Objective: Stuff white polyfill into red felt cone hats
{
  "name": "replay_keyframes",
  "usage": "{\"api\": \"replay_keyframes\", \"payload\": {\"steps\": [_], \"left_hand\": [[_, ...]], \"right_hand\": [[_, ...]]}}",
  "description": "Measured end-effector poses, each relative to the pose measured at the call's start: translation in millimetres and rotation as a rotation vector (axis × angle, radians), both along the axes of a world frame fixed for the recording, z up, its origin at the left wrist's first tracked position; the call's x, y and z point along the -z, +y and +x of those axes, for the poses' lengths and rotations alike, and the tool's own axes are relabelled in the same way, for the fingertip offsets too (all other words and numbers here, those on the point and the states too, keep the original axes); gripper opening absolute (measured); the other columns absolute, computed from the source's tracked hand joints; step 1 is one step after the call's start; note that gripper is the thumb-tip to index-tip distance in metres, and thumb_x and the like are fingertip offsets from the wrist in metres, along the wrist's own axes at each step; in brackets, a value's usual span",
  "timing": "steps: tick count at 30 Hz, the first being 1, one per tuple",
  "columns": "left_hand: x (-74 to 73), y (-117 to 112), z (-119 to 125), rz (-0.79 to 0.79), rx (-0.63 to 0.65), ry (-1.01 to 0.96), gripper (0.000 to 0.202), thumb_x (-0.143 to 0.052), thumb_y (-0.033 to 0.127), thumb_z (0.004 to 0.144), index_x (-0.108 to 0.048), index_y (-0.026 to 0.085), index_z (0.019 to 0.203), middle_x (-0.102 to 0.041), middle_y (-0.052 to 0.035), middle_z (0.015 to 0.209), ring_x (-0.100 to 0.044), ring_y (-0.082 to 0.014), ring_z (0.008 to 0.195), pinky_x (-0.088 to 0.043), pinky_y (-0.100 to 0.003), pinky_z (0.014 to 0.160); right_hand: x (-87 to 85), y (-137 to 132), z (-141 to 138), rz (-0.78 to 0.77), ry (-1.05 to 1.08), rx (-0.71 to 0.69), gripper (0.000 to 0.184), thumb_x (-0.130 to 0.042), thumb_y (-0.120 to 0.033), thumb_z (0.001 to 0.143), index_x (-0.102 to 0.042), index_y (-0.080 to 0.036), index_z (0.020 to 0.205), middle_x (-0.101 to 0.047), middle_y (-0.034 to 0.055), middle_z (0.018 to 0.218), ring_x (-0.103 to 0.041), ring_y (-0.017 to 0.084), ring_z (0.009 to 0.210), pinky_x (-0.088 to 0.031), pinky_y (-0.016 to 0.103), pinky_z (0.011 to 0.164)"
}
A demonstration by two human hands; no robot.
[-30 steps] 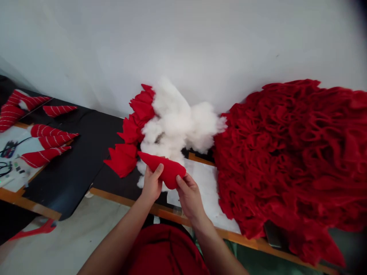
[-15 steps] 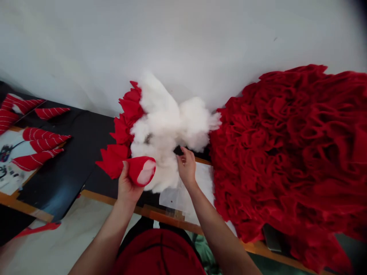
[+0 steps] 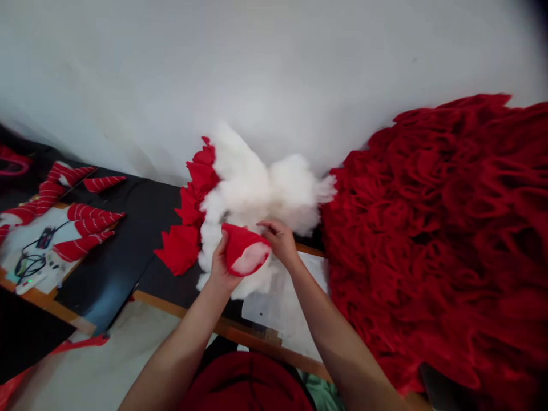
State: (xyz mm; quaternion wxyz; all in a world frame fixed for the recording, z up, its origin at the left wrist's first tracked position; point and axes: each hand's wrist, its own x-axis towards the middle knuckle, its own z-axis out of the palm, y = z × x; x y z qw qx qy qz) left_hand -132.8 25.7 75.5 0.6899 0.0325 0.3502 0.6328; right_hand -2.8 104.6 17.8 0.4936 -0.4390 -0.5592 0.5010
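My left hand (image 3: 221, 265) is wrapped round a red fabric cone (image 3: 236, 242), its wide mouth tilted toward me and to the right. White stuffing shows inside that mouth. Close to the upper right of the rim is my right hand (image 3: 280, 242), its fingers curled and pinched together; whether they touch the rim or hold a small bit of something I cannot make out. Behind both hands lies a big fluffy heap of white stuffing (image 3: 246, 185). Several red pointed fabric pieces (image 3: 182, 251) line the heap's left side.
A large mound of red fabric pieces (image 3: 428, 240) fills the right side. White sheets (image 3: 299, 311) lie near the table's front edge. At the left are striped red cones (image 3: 96, 214) and a black cable (image 3: 32, 262) on a board. A wall (image 3: 274, 74) stands behind.
My left hand has brought the red cone rightward, its mouth turned more toward me. My right hand has left the stuffing's edge and come close to the cone's rim. The view has shifted slightly left.
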Motion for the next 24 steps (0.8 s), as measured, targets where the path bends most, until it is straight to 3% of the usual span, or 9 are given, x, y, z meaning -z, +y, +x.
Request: {"api": "replay_keyframes", "payload": {"steps": [4, 7, 10, 14, 17, 20, 24], "left_hand": [[1.5, 28.6, 16.1, 0.010, 0.090, -0.059, 0.035, -0.051, 0.047, 0.083, -0.067, 0.017, 0.087, -0.071, -0.0065, 0.091, -0.066, -0.0210, 0.087, -0.054, -0.035, 0.080], [-0.6, 40.5, 24.3, 0.041, 0.071, -0.059, 0.028, -0.058, 0.049, 0.077, -0.066, 0.022, 0.079, -0.071, -0.0046, 0.089, -0.064, -0.0232, 0.093, -0.054, -0.038, 0.079], [-4.5, 44.4, 29.4, 0.040, 0.049, -0.070, 0.025, -0.061, 0.047, 0.076, -0.065, 0.022, 0.078, -0.071, -0.0020, 0.086, -0.064, -0.0226, 0.092, -0.053, -0.038, 0.081], [-11.4, 42.8, 35.9, -0.003, 0.021, -0.146, 0.033, -0.045, 0.045, 0.088, -0.064, 0.018, 0.082, -0.071, -0.0010, 0.083, -0.064, -0.0189, 0.085, -0.051, -0.037, 0.083], [-17.4, 38.2, 43.5, -0.031, -0.005, -0.151, 0.037, -0.040, 0.042, 0.090, -0.063, 0.014, 0.084, -0.070, -0.0042, 0.078, -0.065, -0.0184, 0.078, -0.052, -0.036, 0.078], [-23.0, 31.0, 50.5, -0.054, 0.041, -0.168, 0.043, -0.037, 0.043, 0.091, -0.063, 0.009, 0.086, -0.068, -0.0085, 0.074, -0.065, -0.0189, 0.072, -0.053, -0.033, 0.071], [-24.2, 21.2, 50.5, -0.089, 0.058, -0.214, 0.042, -0.037, 0.040, 0.091, -0.062, 0.007, 0.085, -0.068, -0.0103, 0.074, -0.065, -0.0179, 0.069, -0.053, -0.028, 0.067]], "right_hand": [[-10.6, -4.5, 17.1, -0.102, 0.114, 0.005, 0.010, -0.066, -0.028, 0.062, -0.070, -0.022, 0.068, -0.064, -0.0001, 0.066, -0.055, 0.015, 0.062, -0.044, 0.028, 0.059], [-21.1, -19.4, 38.7, -0.174, 0.225, 0.072, 0.019, -0.067, -0.039, 0.062, -0.066, -0.022, 0.069, -0.057, -0.0029, 0.056, -0.048, 0.012, 0.051, -0.041, 0.027, 0.052], [-41.8, -48.5, 64.3, -0.214, 0.405, 0.142, 0.029, -0.068, -0.048, 0.061, -0.060, -0.023, 0.072, -0.051, -0.0047, 0.056, -0.045, 0.010, 0.051, -0.039, 0.025, 0.049], [-74.0, -81.5, 79.7, -0.292, 0.703, 0.055, 0.032, -0.078, -0.040, 0.052, -0.056, -0.023, 0.069, -0.049, -0.0051, 0.060, -0.038, 0.007, 0.047, -0.032, 0.022, 0.044], [-86.2, -82.6, 66.1, -0.229, 0.514, 0.019, 0.021, -0.069, -0.037, 0.063, -0.060, -0.023, 0.075, -0.051, -0.0037, 0.061, -0.041, 0.009, 0.048, -0.036, 0.023, 0.046], [-85.8, -73.3, 41.7, -0.013, 0.043, 0.125, 0.011, -0.057, -0.023, 0.068, -0.064, -0.021, 0.077, -0.052, 0.0007, 0.071, -0.048, 0.013, 0.062, -0.044, 0.027, 0.057], [-78.9, -77.2, 19.9, 0.295, -0.435, 0.373, 0.036, -0.048, -0.006, 0.065, -0.062, -0.019, 0.095, -0.047, 0.0065, 0.088, -0.051, 0.018, 0.079, -0.049, 0.033, 0.069]]}}
